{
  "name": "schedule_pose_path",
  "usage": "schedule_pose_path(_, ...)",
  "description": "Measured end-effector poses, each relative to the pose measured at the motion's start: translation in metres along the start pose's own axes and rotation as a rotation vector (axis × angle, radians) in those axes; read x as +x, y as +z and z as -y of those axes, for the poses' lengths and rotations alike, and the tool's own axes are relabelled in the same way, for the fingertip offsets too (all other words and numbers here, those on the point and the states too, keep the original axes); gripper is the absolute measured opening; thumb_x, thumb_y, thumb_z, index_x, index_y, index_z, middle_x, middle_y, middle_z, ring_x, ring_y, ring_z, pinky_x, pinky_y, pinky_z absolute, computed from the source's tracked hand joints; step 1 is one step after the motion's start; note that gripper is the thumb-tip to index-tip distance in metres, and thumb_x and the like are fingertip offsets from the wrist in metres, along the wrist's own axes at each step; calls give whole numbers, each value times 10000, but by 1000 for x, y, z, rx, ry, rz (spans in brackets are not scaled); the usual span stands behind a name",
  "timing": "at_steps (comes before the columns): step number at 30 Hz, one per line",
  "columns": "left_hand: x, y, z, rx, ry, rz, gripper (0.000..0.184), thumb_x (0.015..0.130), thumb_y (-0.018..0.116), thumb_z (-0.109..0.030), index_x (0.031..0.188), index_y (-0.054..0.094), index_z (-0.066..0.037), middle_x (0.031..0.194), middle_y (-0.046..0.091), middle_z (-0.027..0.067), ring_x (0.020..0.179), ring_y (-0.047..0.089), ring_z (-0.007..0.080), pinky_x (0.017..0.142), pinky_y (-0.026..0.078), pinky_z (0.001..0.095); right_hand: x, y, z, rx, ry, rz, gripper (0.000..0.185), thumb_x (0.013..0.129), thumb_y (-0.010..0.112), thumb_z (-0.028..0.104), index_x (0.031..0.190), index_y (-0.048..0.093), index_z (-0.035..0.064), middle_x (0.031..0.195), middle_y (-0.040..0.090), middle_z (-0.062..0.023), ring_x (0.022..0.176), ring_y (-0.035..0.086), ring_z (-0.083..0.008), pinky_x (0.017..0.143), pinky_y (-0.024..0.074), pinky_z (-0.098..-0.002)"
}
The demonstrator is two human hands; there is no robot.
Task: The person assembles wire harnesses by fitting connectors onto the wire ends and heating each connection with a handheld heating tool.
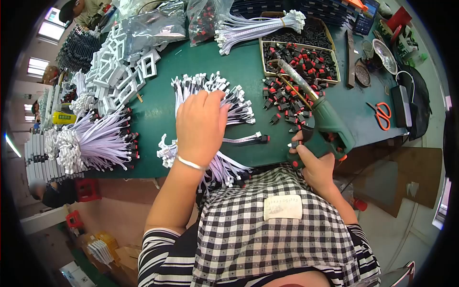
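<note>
a box (337,67) holds red-black parts (306,63); right hand (316,167) pinches a small part (295,144), left hand (202,124) curls over cables (240,115), grip unclear.

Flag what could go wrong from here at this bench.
Possible risks:
1. The green tool's metal barrel points over loose red-and-black parts; if it's hot, it might mark or melt them.
2. The lower cable bundle lies by the edge of the green table, against the checked apron; a body shift could drag it off.
3. Those parts lie scattered near the right hand; some could get knocked away.
</note>
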State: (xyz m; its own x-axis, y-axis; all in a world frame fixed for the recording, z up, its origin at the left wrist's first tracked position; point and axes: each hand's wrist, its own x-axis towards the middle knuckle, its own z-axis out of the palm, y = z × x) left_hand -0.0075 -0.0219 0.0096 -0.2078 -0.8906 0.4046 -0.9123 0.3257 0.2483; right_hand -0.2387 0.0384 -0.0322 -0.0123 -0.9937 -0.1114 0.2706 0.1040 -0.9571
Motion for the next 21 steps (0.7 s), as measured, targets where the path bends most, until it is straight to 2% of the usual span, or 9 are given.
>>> schedule_pose_path(1,2,4,4,21,-8,-15,147,748,628,-91,885,582,-64,770,564,89,735,536,281,659,412,382,0,0,1,-2,0,3,239,788,561,1,1019,513,-38,977,557,-111,792,563,-167,711,492,-308)
schedule_pose_path(2,4,5,3,56,-62,84,173,740,636,-97,897,575,-60,782,578,87,758,542,278,669,421,377,0,1,1,-3,-1,7,240,788,557,-3,1021,512,-38,980,557,-112,792,564,-167,713,492,-308)
schedule_pose_path(8,-1,1,6,-191,7,-61,136,703,615,-31,829,569,-48,757,576,87,699,555,258,621,438,341,1,-3,3,-22,-17,39,314,790,567,-5,1085,461,-9,957,562,-87,842,557,-141,720,518,-303)
schedule_pose_path(11,-19,-6,-6,-457,112,65,122,680,587,-1,786,543,-42,725,566,93,618,550,254,560,441,324,3,1,7,-3,-2,89,282,774,544,-14,1052,495,-17,985,555,-91,856,556,-152,744,496,-307)
schedule_pose_path(13,-35,-5,-13,-472,139,276,147,669,578,8,792,513,-42,700,556,98,559,539,250,511,435,315,1,6,13,-30,68,151,276,762,531,-19,1037,511,-18,999,550,-90,867,555,-154,761,481,-306)
schedule_pose_path(15,-45,-1,-15,-489,153,291,210,662,576,6,847,494,-46,691,552,93,524,526,239,497,428,313,0,12,21,-92,183,226,285,752,528,-23,1036,514,-12,996,549,-80,869,553,-145,771,472,-294)
schedule_pose_path(17,-47,-6,-21,-528,68,347,232,661,577,0,870,489,-49,688,551,90,520,521,233,490,422,307,-1,17,19,-139,137,267,277,755,529,-15,1031,519,-10,989,550,-65,863,547,-128,781,457,-278)
schedule_pose_path(18,-47,-9,-22,-588,24,368,318,682,568,-17,993,503,-34,706,557,84,542,523,194,504,414,283,-2,19,19,-171,119,277,274,756,532,-11,1029,521,-9,987,551,-63,863,546,-127,784,455,-279)
schedule_pose_path(21,-38,-21,-19,-805,-156,544,432,712,548,-37,1140,484,-24,729,560,79,587,521,156,544,415,261,-2,21,17,-233,38,308,269,763,539,4,1031,525,-5,972,557,-59,889,536,-125,801,447,-282)
